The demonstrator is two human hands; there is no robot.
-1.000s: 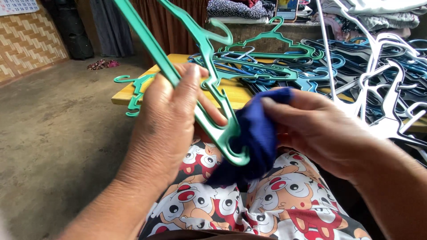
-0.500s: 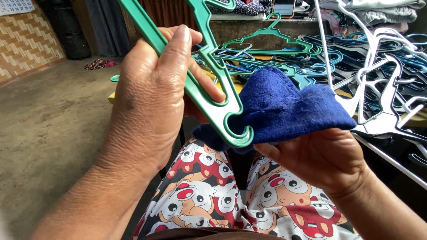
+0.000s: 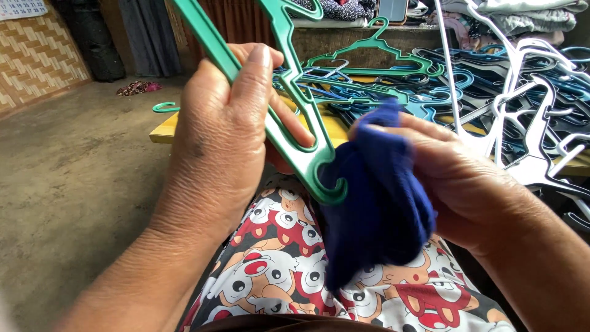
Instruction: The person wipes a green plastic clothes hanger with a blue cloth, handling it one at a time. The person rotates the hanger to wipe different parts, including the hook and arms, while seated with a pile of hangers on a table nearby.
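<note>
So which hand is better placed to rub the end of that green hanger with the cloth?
Probably the right hand: it already grips the blue cloth against the green hanger end, while the left hand is occupied holding the hanger.

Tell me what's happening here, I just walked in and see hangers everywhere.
A seated person holds a green plastic hanger in the left hand and presses a bunched dark blue cloth against its hooked end with the right hand. Both are held over the lap, which is covered in cartoon-print fabric. Beyond the hands, a heap of green, blue and white hangers lies on a low yellow table.
</note>
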